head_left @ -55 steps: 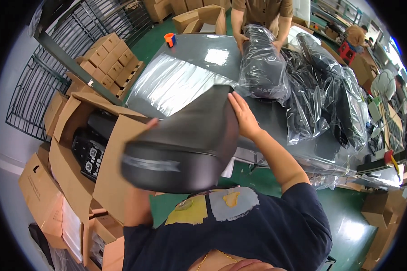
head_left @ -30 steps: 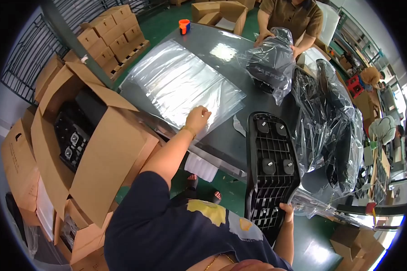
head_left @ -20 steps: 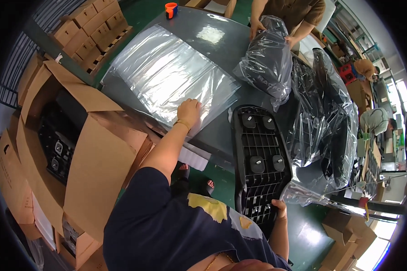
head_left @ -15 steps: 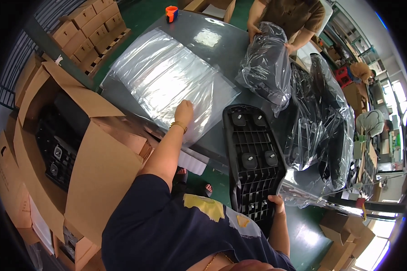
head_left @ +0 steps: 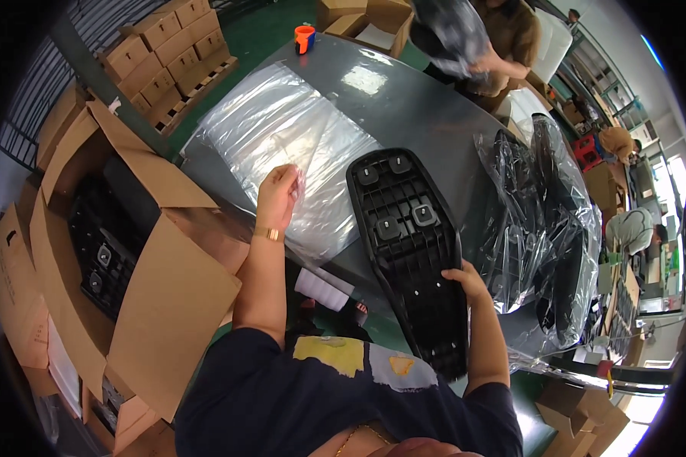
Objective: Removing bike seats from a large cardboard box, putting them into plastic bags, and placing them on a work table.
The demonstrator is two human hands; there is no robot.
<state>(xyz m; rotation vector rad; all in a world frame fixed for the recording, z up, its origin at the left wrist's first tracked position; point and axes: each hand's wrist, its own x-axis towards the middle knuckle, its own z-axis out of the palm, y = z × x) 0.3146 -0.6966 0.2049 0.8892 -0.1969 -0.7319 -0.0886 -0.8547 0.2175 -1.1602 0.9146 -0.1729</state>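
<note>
My right hand (head_left: pixel 467 282) grips the right edge of a long black plastic seat panel (head_left: pixel 415 251), whose ribbed underside with several square pads and metal studs faces me. The panel's far end rests at or over the grey table (head_left: pixel 411 107). My left hand (head_left: pixel 279 192) is closed in a pinch on the edge of a clear plastic bag, at the near side of a flat stack of clear plastic bags (head_left: pixel 297 137) lying on the table. The pinched edge rises slightly from the stack.
Black parts wrapped in clear plastic (head_left: pixel 530 221) lie on the table's right side. Across the table a co-worker (head_left: pixel 503 46) holds another bagged black part (head_left: pixel 453 34). An open carton (head_left: pixel 168 297) with black panels stands at left. An orange-and-blue tape holder (head_left: pixel 304 38) sits at the far edge.
My left hand has drawn back to the left, pinching a bag edge. The panel has shifted left and farther over the table. The co-worker has lifted the bagged part away from the table.
</note>
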